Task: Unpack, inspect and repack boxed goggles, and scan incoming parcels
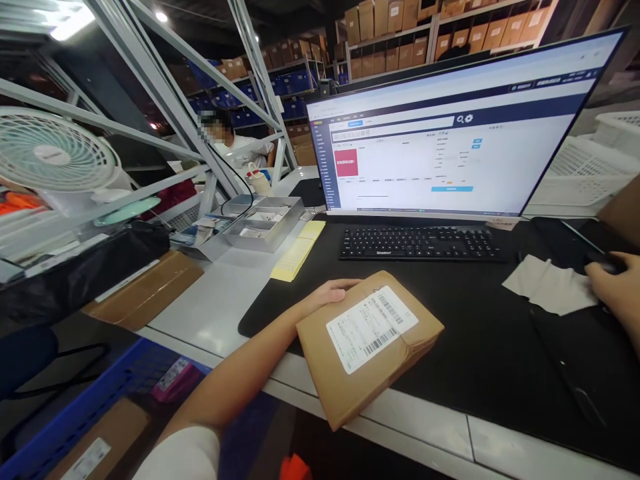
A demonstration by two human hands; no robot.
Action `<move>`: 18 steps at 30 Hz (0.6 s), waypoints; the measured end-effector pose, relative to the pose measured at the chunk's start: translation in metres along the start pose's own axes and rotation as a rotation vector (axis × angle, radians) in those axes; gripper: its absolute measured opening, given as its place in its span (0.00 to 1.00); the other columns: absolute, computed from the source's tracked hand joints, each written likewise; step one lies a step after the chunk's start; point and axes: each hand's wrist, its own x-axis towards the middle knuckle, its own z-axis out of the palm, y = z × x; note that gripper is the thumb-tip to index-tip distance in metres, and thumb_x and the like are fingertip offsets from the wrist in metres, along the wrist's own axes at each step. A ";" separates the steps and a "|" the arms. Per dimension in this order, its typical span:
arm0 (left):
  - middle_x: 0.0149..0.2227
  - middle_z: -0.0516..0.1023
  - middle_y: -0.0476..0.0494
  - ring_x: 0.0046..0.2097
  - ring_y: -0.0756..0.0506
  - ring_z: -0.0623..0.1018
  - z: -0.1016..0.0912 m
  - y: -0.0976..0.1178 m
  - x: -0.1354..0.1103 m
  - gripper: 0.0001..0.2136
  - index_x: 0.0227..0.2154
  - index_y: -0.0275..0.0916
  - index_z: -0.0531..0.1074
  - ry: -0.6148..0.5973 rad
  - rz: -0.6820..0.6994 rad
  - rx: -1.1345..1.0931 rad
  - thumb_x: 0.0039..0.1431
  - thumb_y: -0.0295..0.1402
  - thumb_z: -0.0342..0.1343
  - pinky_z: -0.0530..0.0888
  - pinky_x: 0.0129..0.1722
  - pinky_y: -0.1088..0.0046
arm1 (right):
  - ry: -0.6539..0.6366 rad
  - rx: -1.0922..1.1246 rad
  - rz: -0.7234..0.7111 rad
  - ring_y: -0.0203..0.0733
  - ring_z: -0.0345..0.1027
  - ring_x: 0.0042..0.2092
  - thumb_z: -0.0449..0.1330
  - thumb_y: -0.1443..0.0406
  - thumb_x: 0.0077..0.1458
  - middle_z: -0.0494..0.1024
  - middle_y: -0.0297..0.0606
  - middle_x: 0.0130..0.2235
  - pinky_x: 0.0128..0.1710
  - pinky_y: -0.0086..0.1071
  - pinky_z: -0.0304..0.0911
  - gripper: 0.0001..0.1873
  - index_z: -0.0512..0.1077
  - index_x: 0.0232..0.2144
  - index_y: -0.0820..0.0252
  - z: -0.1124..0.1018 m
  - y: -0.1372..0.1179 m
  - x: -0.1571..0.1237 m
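A brown cardboard box (pixel 373 377) is held tilted over the front edge of the desk. My left hand (pixel 333 293) grips its far left edge; the thumb lies on top and the other fingers are hidden behind the box. A white shipping label (pixel 373 328) with barcodes covers much of the box's upper face. At the right edge of the view, my right hand (pixel 620 290) is closed over a black computer mouse (pixel 614 262), partly cut off by the frame. Just left of that hand lies a crumpled whitish cloth or paper (pixel 547 285).
A monitor (pixel 430 147) stands behind a black keyboard (pixel 420 244) on a dark desk mat (pixel 465 300). Yellow sheets (pixel 299 250) and a grey divided tray (pixel 265 223) lie left. Packages, a fan (pixel 53 153) and a blue crate (pixel 120 373) flank the desk. Another person (pixel 245 147) sits beyond.
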 end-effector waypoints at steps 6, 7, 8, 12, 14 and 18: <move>0.57 0.78 0.31 0.49 0.36 0.81 0.001 -0.002 0.000 0.35 0.60 0.36 0.73 -0.024 0.005 -0.065 0.52 0.48 0.70 0.76 0.47 0.64 | -0.112 -0.003 -0.034 0.53 0.61 0.64 0.51 0.50 0.65 0.71 0.52 0.62 0.52 0.44 0.61 0.30 0.75 0.59 0.59 -0.006 -0.005 -0.001; 0.57 0.78 0.31 0.50 0.36 0.81 0.001 -0.002 0.000 0.34 0.60 0.36 0.73 -0.023 0.004 -0.073 0.52 0.48 0.70 0.76 0.48 0.64 | -0.116 0.000 -0.044 0.53 0.62 0.64 0.51 0.51 0.65 0.71 0.51 0.62 0.52 0.44 0.61 0.29 0.76 0.59 0.59 -0.006 -0.004 -0.001; 0.57 0.77 0.31 0.51 0.36 0.80 0.001 -0.002 0.000 0.34 0.59 0.37 0.73 -0.023 0.003 -0.074 0.53 0.47 0.70 0.76 0.48 0.63 | -0.119 0.003 -0.054 0.53 0.62 0.63 0.52 0.51 0.65 0.71 0.51 0.62 0.53 0.43 0.60 0.28 0.76 0.58 0.59 -0.006 -0.004 -0.001; 0.61 0.74 0.31 0.55 0.34 0.78 0.004 0.000 -0.003 0.35 0.62 0.38 0.71 -0.039 0.000 -0.067 0.54 0.48 0.69 0.77 0.51 0.62 | -0.129 0.001 -0.081 0.51 0.61 0.62 0.53 0.53 0.66 0.71 0.52 0.61 0.52 0.43 0.59 0.26 0.77 0.57 0.59 -0.007 -0.004 -0.001; 0.62 0.73 0.30 0.56 0.33 0.77 0.006 0.002 -0.004 0.36 0.64 0.39 0.69 -0.045 -0.006 -0.064 0.55 0.49 0.68 0.77 0.51 0.62 | -0.127 0.006 -0.090 0.50 0.61 0.61 0.53 0.54 0.66 0.71 0.52 0.61 0.52 0.42 0.58 0.25 0.77 0.56 0.59 -0.007 -0.005 -0.001; 0.62 0.73 0.31 0.57 0.33 0.77 0.009 0.003 -0.006 0.36 0.66 0.40 0.67 -0.051 -0.027 -0.074 0.58 0.50 0.66 0.77 0.51 0.61 | -0.136 0.023 -0.081 0.49 0.60 0.61 0.52 0.53 0.65 0.69 0.51 0.63 0.53 0.40 0.56 0.28 0.75 0.59 0.60 -0.010 -0.008 -0.004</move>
